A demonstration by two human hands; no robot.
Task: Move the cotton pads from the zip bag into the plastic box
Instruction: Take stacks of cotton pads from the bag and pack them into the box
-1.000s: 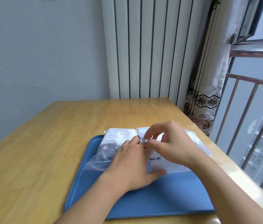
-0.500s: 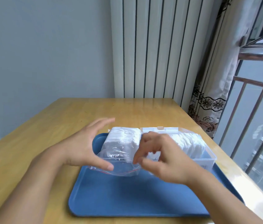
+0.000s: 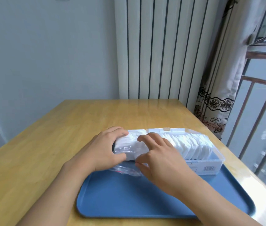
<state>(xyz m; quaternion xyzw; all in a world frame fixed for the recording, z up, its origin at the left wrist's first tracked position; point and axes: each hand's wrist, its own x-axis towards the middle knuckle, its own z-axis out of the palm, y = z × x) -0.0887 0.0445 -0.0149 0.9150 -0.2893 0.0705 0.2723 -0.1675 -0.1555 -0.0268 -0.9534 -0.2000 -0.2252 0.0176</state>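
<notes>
A clear zip bag (image 3: 129, 148) with a stack of white cotton pads lies on the back left of a blue tray (image 3: 145, 198). My left hand (image 3: 103, 151) grips the bag's left end, thumb at the front and fingers over the top. My right hand (image 3: 159, 158) clasps the bag's right end. Directly to the right stands the clear plastic box (image 3: 210, 165), its lid open at the back, with a row of white cotton pads (image 3: 192, 144) upright inside it. The bag's crumpled open mouth (image 3: 125, 170) lies under my hands.
The tray rests on a wooden table (image 3: 47, 152). A white radiator (image 3: 161, 49) and grey wall stand behind the table. A patterned curtain (image 3: 215, 101) and window railing (image 3: 256, 111) are on the right, close to the table's right edge.
My left hand has moved in from the left and closed on the bag's left end. My right hand has shifted onto the bag's right end.
</notes>
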